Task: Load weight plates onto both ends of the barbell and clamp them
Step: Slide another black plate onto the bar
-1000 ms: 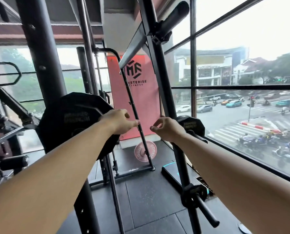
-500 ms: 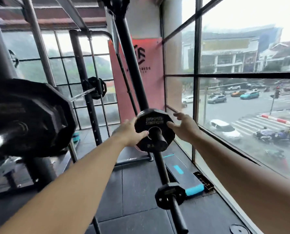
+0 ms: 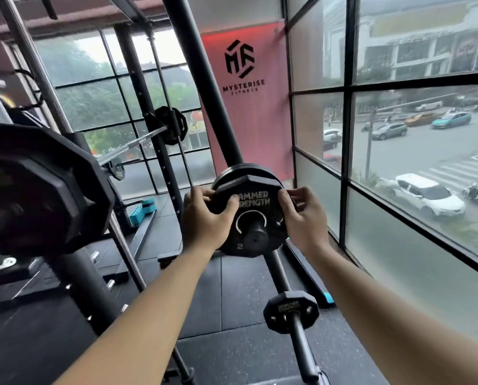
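A small black weight plate (image 3: 253, 200) marked HAMMER STRENGTH sits on a storage peg (image 3: 255, 237) of the black rack upright. My left hand (image 3: 205, 218) grips its left edge, thumb on the face. My right hand (image 3: 301, 218) grips its right edge. At the near left a large black plate (image 3: 37, 187) is on the barbell end. The chrome barbell (image 3: 137, 143) runs back to another black plate (image 3: 172, 125) at its far end.
The slanted rack upright (image 3: 204, 87) crosses the middle. Lower on it a smaller black plate (image 3: 290, 311) sits on another peg (image 3: 301, 345). Windows (image 3: 399, 162) close off the right side. A pink banner (image 3: 249, 101) hangs behind. A teal step (image 3: 142, 212) lies on the rubber floor.
The view swung from the loaded barbell end toward the storage peg. Both hands went from reaching out in the air to closing round the edges of the small plate.
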